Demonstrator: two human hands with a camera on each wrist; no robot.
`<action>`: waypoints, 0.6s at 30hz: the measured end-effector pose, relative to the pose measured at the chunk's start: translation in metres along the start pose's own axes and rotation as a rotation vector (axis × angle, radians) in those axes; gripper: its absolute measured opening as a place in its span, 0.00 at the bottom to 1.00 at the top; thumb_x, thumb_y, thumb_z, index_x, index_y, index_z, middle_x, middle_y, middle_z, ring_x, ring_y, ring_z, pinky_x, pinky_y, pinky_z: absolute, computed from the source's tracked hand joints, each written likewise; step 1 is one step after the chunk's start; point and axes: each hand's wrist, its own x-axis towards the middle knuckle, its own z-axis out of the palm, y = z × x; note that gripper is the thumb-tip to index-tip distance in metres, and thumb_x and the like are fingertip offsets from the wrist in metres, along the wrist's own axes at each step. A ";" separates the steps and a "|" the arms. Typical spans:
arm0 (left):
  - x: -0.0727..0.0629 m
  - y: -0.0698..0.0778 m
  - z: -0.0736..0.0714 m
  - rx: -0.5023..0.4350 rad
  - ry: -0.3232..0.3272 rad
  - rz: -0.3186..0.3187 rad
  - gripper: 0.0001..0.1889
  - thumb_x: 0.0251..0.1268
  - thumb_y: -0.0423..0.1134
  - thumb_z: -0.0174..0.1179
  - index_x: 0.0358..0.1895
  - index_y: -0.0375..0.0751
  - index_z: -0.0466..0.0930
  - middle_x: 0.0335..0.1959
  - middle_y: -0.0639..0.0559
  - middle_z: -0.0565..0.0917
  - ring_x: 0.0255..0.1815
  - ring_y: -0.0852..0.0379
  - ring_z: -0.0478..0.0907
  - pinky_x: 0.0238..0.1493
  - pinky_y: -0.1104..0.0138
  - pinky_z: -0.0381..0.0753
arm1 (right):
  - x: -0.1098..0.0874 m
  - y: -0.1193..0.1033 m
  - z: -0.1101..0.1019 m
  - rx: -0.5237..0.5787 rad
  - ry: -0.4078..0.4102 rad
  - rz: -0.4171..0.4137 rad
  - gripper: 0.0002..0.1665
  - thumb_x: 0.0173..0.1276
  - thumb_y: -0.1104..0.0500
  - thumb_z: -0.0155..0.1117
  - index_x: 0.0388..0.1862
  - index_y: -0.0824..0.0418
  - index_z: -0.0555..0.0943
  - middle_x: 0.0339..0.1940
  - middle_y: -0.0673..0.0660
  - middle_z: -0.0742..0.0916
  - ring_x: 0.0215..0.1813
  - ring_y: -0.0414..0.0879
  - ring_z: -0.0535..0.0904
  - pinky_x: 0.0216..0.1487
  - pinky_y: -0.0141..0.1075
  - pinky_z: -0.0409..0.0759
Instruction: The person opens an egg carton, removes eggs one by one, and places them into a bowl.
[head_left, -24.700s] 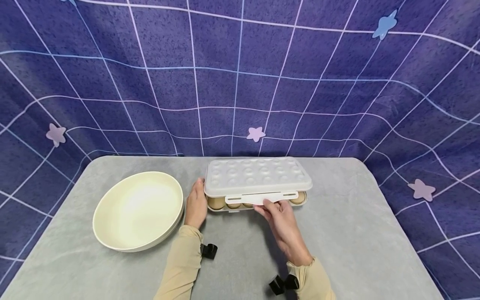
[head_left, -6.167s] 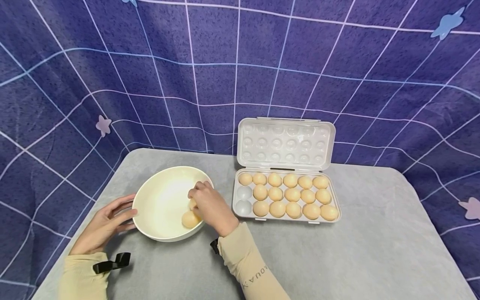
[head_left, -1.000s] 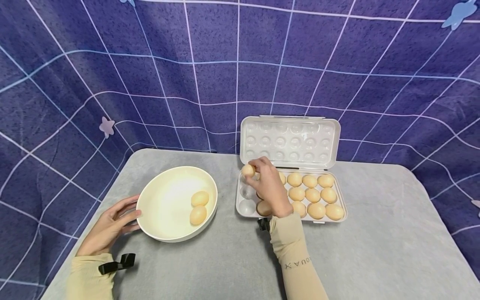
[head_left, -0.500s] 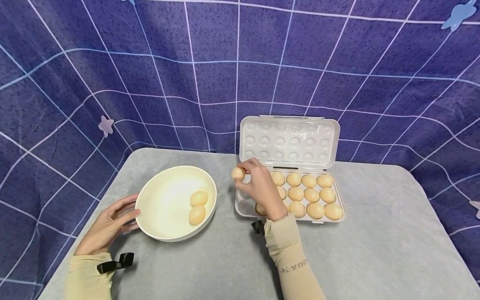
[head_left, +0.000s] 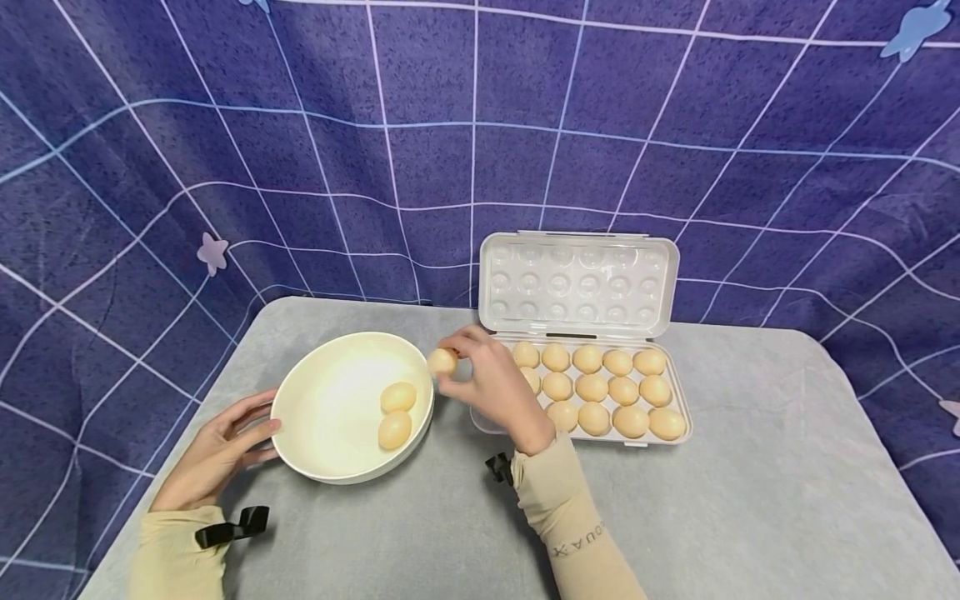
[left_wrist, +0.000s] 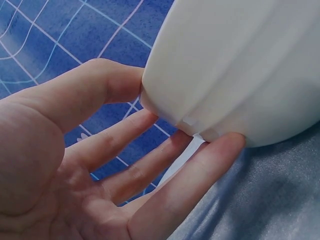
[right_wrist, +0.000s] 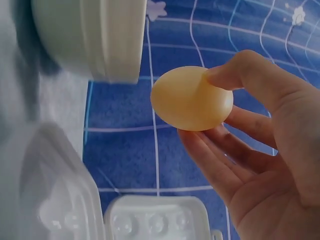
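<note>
My right hand (head_left: 491,385) pinches an egg (right_wrist: 185,97) between thumb and fingertips, close to the right rim of the cream bowl (head_left: 322,392). Two eggs (head_left: 396,414) lie against each other inside the bowl, toward its right wall. At the bowl's left side my left hand (head_left: 217,457) holds it, thumb tip at the rim and the other fingertips along the outer wall, as the left wrist view shows. Right of the bowl stands the open egg carton (head_left: 682,408), filled with several rows of eggs (head_left: 592,387); its left end is partly behind my right hand.
The carton's clear lid (head_left: 577,283) stands tilted up behind it, near the blue grid-patterned cloth (head_left: 420,183) along the back. Everything rests on a grey tabletop (head_left: 765,467). Black straps (head_left: 232,527) sit on both wrists.
My right hand has lifted an egg from the carton's back left corner and carried it left to the bowl's rim. The left hand stays at the bowl. Earlier, the carton lid was down.
</note>
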 end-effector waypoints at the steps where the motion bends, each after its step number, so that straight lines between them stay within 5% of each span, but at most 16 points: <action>1: 0.000 0.000 0.000 -0.001 -0.001 -0.001 0.24 0.73 0.24 0.52 0.70 0.36 0.65 0.56 0.57 0.82 0.52 0.62 0.83 0.46 0.63 0.89 | 0.000 -0.002 0.002 0.001 -0.012 -0.009 0.17 0.55 0.60 0.72 0.46 0.59 0.85 0.45 0.52 0.84 0.45 0.43 0.82 0.50 0.32 0.84; 18: -0.001 0.004 0.002 0.001 0.007 -0.023 0.25 0.73 0.25 0.53 0.71 0.34 0.63 0.55 0.57 0.82 0.52 0.61 0.83 0.46 0.60 0.89 | 0.000 -0.016 0.034 -0.101 -0.169 -0.105 0.16 0.59 0.60 0.68 0.47 0.59 0.85 0.47 0.53 0.83 0.47 0.43 0.80 0.50 0.31 0.83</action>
